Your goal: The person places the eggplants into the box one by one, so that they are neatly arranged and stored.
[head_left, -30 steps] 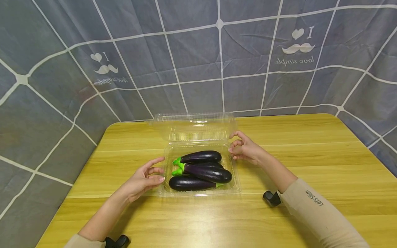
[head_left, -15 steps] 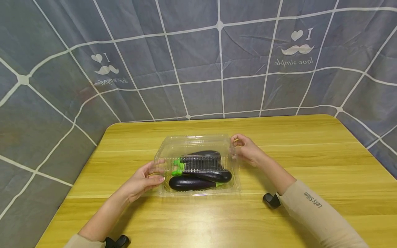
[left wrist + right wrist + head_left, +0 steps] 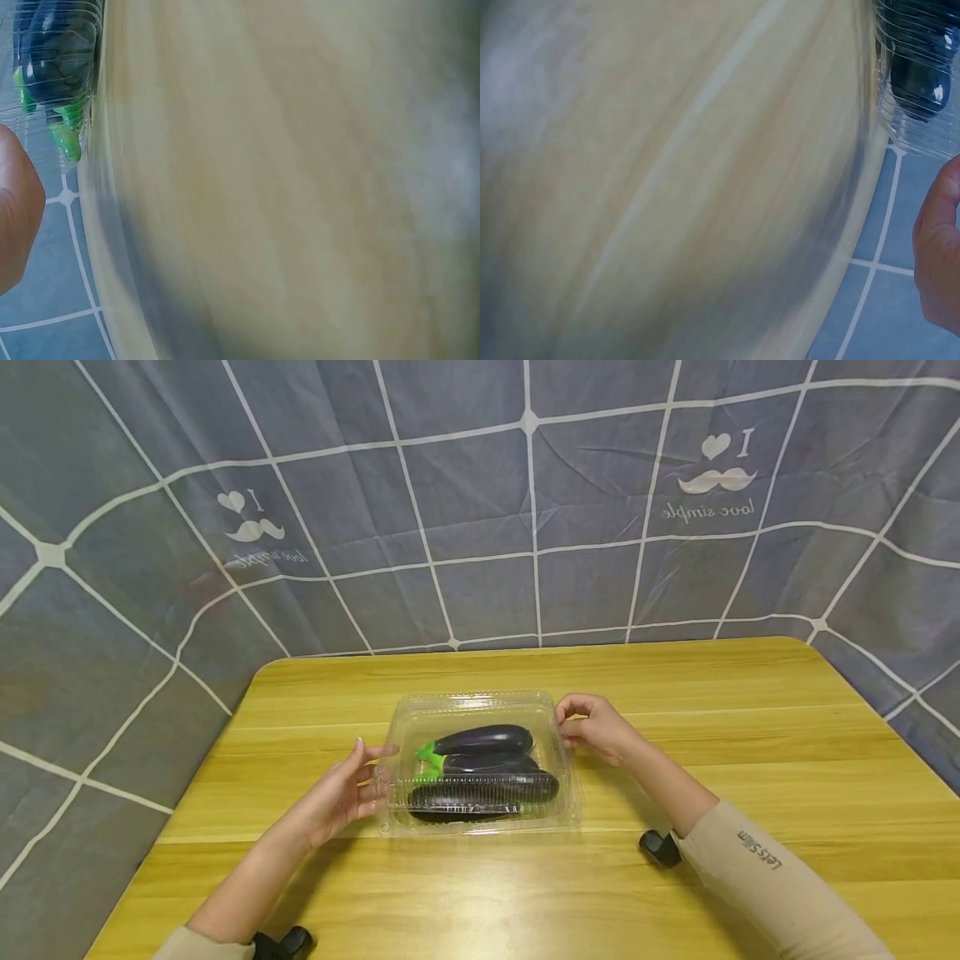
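A clear plastic clamshell container (image 3: 566,802) stands on the table with several dark purple eggplants (image 3: 487,739) inside, some with bright green caps. Its ribbed lid (image 3: 472,700) lies over them, its front edge slightly above the base. At the box's left side is my left hand (image 3: 341,793), fingers spread and fingertips against the plastic, partly seen through it. My right hand (image 3: 596,727) touches the right rear side with loosely bent fingers. Each wrist view catches only part of the hand beside the container's end.
The yellow wood-grain table (image 3: 480,893) extends around the container. A grey curtain (image 3: 480,510) with white grid lines hangs behind and at both sides. Black wrist mounts (image 3: 660,847) stick out below the forearms.
The lid has swung forward from standing upright at the back to lying over the eggplants. My left fingers have spread and shifted slightly; my right hand stays at the right rear side.
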`<state>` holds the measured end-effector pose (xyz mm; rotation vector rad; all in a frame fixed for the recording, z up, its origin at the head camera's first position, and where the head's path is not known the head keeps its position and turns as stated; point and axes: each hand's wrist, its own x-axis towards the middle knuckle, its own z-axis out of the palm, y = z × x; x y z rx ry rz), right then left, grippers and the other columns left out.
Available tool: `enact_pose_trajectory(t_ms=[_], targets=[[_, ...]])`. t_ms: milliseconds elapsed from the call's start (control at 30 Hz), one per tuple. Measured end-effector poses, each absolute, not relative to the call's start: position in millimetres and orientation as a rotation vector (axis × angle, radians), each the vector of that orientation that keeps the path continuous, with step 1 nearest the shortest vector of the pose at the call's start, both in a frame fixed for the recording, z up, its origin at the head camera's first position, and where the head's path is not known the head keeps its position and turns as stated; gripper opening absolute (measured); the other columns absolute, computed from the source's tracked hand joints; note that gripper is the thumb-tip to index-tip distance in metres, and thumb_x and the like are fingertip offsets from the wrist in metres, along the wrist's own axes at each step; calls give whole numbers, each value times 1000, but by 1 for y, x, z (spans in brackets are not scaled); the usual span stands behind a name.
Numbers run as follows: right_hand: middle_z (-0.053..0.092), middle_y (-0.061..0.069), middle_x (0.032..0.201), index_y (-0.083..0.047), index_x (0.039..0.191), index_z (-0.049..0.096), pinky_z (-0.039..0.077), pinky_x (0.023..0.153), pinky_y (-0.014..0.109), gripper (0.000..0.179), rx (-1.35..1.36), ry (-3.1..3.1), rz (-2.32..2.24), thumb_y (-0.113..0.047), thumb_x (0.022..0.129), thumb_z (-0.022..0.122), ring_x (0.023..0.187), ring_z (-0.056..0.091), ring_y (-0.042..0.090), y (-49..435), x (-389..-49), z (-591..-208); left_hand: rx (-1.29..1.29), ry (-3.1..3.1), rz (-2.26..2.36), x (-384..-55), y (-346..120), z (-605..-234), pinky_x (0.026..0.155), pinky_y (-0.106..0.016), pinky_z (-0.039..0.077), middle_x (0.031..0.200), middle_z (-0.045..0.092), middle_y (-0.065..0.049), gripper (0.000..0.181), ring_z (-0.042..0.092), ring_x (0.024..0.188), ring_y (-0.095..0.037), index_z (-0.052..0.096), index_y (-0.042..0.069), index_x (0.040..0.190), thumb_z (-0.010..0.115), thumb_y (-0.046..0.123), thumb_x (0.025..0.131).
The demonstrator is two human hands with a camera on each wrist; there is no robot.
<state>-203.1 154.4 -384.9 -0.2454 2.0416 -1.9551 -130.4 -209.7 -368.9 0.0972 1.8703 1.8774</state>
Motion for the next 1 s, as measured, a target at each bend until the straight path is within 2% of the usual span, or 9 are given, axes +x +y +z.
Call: enact_pose_trajectory(t_ms=[67,200,300,533,633,800,1000], targets=[[45,10,85,-7,75,53,46,55,20,26,-243,2040,-1964,18,82,48,63,47,14,154,-203,-385,91,1847,1893,-130,-210,-367,88,-29,48,144,20,-29,63,41,122,-37,18,-4,146,29,40,102],[46,10,85,-7,75,54,46,55,20,26,-234,2039,-1977,17,83,49,62,48,14,155,-203,-385,67,1821,1932,-129,-210,-366,86,-29,49,136,34,-15,55,51,110,-21,27,-1,143,44,28,99],[47,10,89,-7,77,55,47,56,20,24,-217,2025,-1978,15,84,51,65,49,13,156,-204,-386,75,1811,1945,-128,-211,-367,82,-27,50,123,42,-7,47,55,101,-13,34,2,139,46,23,98],[53,6,93,-6,90,55,52,65,21,21,-218,1925,-1983,14,87,50,75,55,11,163,-205,-385,87,1788,1967,-127,-212,-369,79,-25,50,113,46,-6,32,56,94,-13,45,14,129,47,17,97],[54,5,94,-6,94,54,52,65,22,21,-235,1904,-1979,13,87,50,76,55,12,165,-204,-384,92,1783,1975,-127,-213,-369,79,-25,50,112,47,-5,34,57,93,-12,43,12,130,47,15,96],[56,5,96,-5,100,55,54,68,25,23,-247,1897,-1972,13,86,49,78,57,15,169,-201,-384,147,1751,1998,-126,-214,-368,79,-25,50,103,51,-1,48,56,88,-8,30,8,138,47,10,93],[58,6,95,5,114,50,54,71,27,25,-231,1887,-1948,6,90,42,76,59,16,175,-195,-381,236,1694,2060,-127,-215,-372,75,-25,51,96,53,4,60,51,75,-5,28,21,140,47,-2,88]])
